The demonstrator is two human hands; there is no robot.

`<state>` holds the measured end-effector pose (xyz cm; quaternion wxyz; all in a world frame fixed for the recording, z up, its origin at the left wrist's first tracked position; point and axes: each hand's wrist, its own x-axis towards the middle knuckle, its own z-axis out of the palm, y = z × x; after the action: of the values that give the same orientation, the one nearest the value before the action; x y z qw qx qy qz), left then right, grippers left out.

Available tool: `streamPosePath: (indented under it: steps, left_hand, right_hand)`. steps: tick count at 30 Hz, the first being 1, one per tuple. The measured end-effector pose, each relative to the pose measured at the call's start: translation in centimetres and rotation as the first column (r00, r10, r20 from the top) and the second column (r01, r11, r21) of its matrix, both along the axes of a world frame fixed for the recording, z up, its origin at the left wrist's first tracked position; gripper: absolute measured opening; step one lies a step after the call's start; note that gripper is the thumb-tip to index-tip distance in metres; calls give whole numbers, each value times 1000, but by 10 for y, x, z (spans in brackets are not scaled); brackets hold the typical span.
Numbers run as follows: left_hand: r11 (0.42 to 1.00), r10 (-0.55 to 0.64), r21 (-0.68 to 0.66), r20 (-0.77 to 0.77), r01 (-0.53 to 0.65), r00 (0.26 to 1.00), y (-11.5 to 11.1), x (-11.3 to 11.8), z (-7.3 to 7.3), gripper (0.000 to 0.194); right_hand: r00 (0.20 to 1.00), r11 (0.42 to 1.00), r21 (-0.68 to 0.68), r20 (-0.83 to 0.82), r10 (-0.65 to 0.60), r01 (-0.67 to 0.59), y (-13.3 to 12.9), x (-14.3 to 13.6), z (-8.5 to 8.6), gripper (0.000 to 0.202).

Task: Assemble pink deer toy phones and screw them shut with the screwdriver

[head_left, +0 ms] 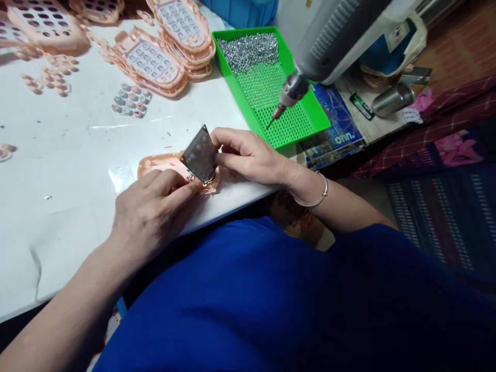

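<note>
We tilt a dark flat board (200, 154) upward, long axis unclear.
By the tabletop's (73, 206) near edge, our right hand (253, 157) pinches it; our left hand (149, 206) curls, grip unclear.

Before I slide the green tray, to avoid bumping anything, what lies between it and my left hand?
The head view shows your right hand and the dark board at its fingers.
</note>
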<state>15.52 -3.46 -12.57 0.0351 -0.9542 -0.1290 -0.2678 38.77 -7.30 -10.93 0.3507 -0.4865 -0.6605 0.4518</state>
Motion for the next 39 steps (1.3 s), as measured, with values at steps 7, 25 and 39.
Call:
streamPosePath:
  steps: [7, 25, 39]
  left_hand:
    - [1000, -10, 20, 22, 10, 1000, 2, 0, -2, 7]
    - [1000, -1, -3, 22, 1, 1000, 1, 0, -5, 7]
    - [1000, -3, -14, 22, 3, 1000, 1, -1, -5, 8]
  right_hand:
    - [990, 998, -46, -130, 47, -53, 2, 0, -11, 7]
    - [897, 979, 206, 431, -95, 5, 3, -16, 6, 16]
    - [729, 999, 44, 684, -15, -21, 15, -24, 29, 24]
